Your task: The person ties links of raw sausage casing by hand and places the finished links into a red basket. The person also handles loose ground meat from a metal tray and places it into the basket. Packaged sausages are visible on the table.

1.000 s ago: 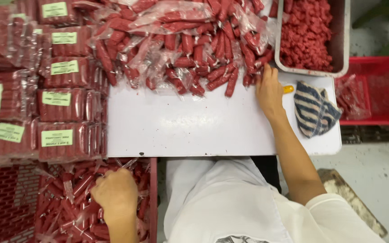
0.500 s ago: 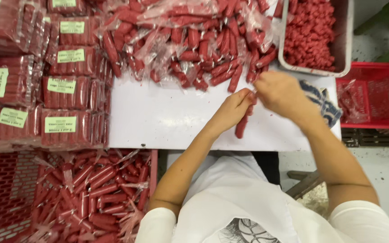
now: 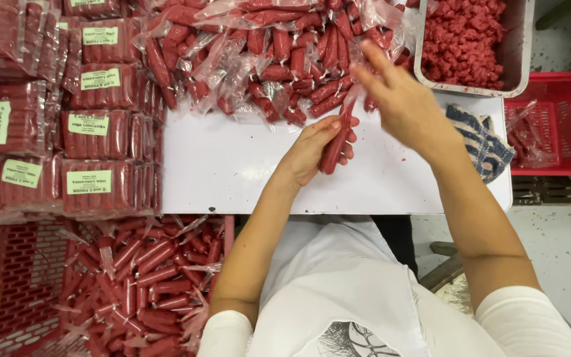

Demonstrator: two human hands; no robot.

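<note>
Left hand: I see my left hand over the white tabletop, fingers curled shut around one red sausage in clear wrap.
Sausage: it stands nearly upright in that grip, tilted a little, its lower end just above the tabletop and its upper end reaching toward the loose pile.
Right hand: my right hand hovers above and to the right of the sausage, fingers spread apart; the lower fingertips come down near the sausage's top end, but I cannot tell whether they touch it or pinch the wrap.
Loose pile: a heap of wrapped sausages lies across the far edge of the tabletop, just beyond both hands, with crumpled clear film sticking out of it.
Metal tray: a steel tray holding red minced meat sits at the far right corner, just beside my right hand.
Cloth: a blue and white striped cloth lies on the right end of the tabletop, under my right forearm's outer side.
Labelled packs: flat packs of sausages with pale green labels are stacked in rows to the left, touching the tabletop's left edge.
Near crate: a red slatted crate below the tabletop's left front holds more wrapped sausages.
Far crate: another red crate stands off the right end.
</note>
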